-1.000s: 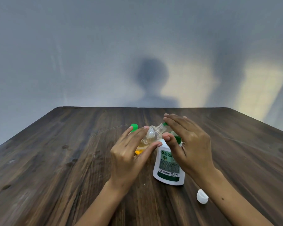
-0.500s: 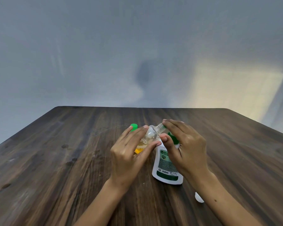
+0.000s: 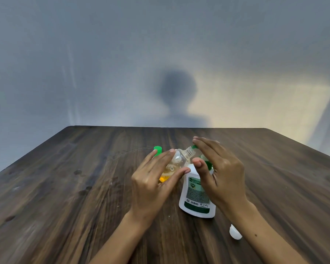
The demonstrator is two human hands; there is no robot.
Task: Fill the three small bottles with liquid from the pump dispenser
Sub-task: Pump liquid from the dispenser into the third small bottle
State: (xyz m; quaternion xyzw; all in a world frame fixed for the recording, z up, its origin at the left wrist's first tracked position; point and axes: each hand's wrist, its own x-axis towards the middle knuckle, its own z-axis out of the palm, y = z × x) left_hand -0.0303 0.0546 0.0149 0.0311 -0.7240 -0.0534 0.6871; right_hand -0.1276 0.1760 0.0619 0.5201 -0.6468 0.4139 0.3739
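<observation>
Dark wood-grain table [image 3: 65,197], worn with a few dark spots on the left half, far edge meets a plain grey-blue wall [image 3: 84,63]. On the wall a soft head-and-shoulders shadow [image 3: 177,96] at centre and a pale yellow light patch [image 3: 265,111] to the right

Left to right on the table: one green-capped item [image 3: 157,149] behind the left hand, mostly hidden, cannot tell what it is. Left hand [image 3: 152,185] has fingers and thumb wrapped round one small clear bottle [image 3: 179,159], tilted, open threaded neck pointing up-right toward the pump, some yellowish liquid and bubbles inside. An orange bit [image 3: 163,179] shows under the fingers, cannot tell if it is another bottle

Just right of it one white pump dispenser [image 3: 196,197], upright, green band at its base, printed label facing the camera, green pump head [image 3: 208,162] mostly covered. Right hand [image 3: 221,176] over the pump head, fingers stretched straight across the top, thumb tip in front of the dispenser shoulder, not curled round anything. Bottle mouth sits just beside the green nozzle tip [image 3: 194,146]

One white cap [image 3: 235,232] lies on the table near the right forearm, partly hidden by it

Count: one small bottle clearly seen, one dispenser, one loose white cap, one green-capped item, two hands
</observation>
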